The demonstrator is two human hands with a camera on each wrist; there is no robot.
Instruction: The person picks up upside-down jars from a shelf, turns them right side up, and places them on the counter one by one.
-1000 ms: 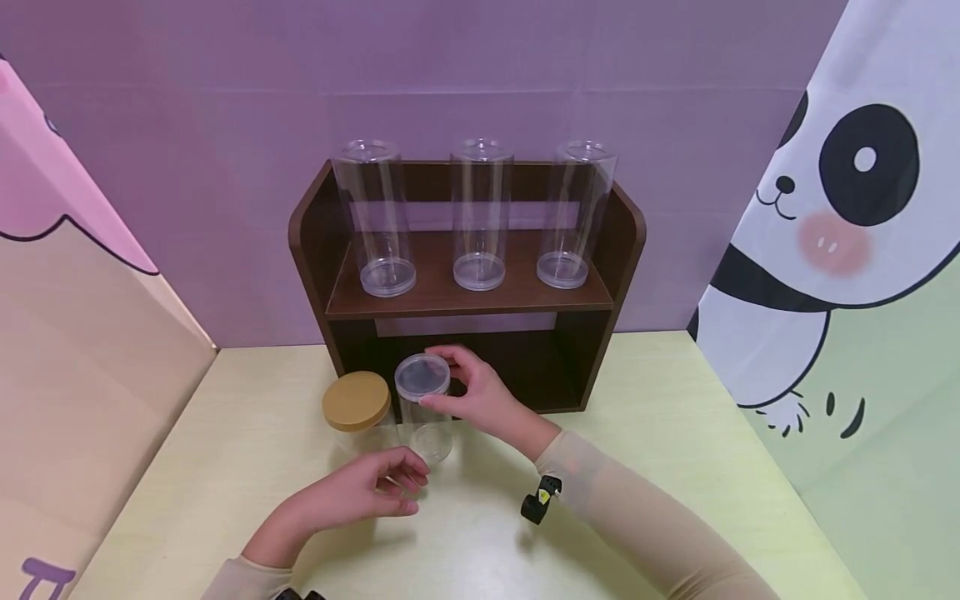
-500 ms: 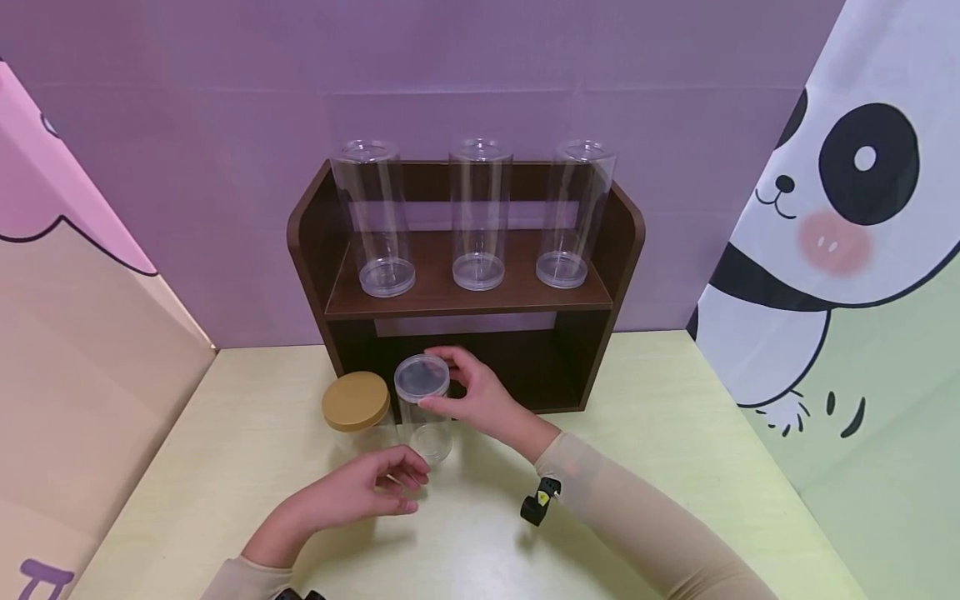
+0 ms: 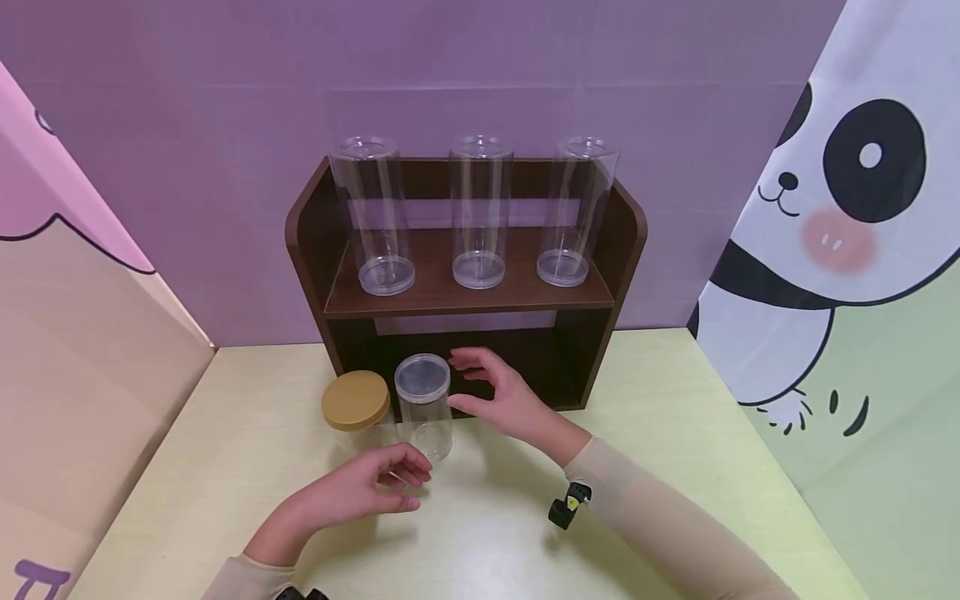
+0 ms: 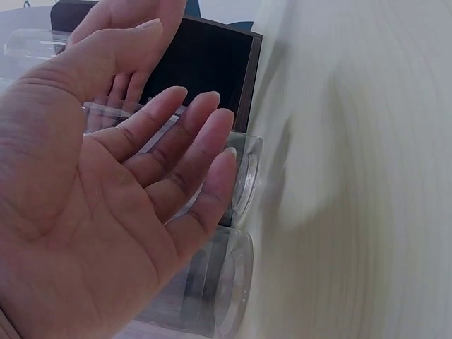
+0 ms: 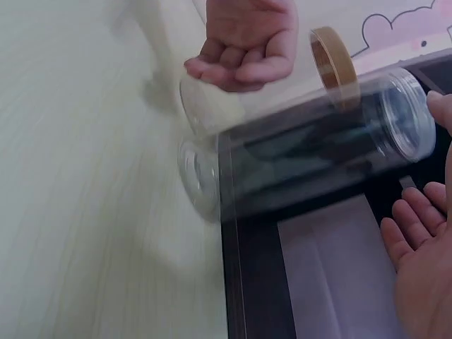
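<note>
A clear jar with a clear lid point(image 3: 423, 377) stands upright on the table, before the lower shelf. My right hand point(image 3: 510, 400) is just right of its lid, with thumb and fingers spread. In the right wrist view, a small gap shows between the fingers and the jar point(image 5: 311, 152). My left hand point(image 3: 360, 492) hovers in front of the jars, its fingers loosely bent and its palm holding nothing, as the left wrist view shows. Left of the clear jar stands a second clear jar with a tan lid point(image 3: 356, 401); my left hand partly hides its base.
Behind the jars stands a dark brown two-tier shelf point(image 3: 468, 312). Three tall clear cylinders stand apart on its upper tier, including a middle cylinder point(image 3: 480, 217). A purple backdrop point(image 3: 225, 167) rises behind, and a panda-printed panel point(image 3: 832, 242) is at the right.
My right hand has let go of the clear jar's lid and moved a little to the right. The jar stays in place. My left hand has hardly moved.
</note>
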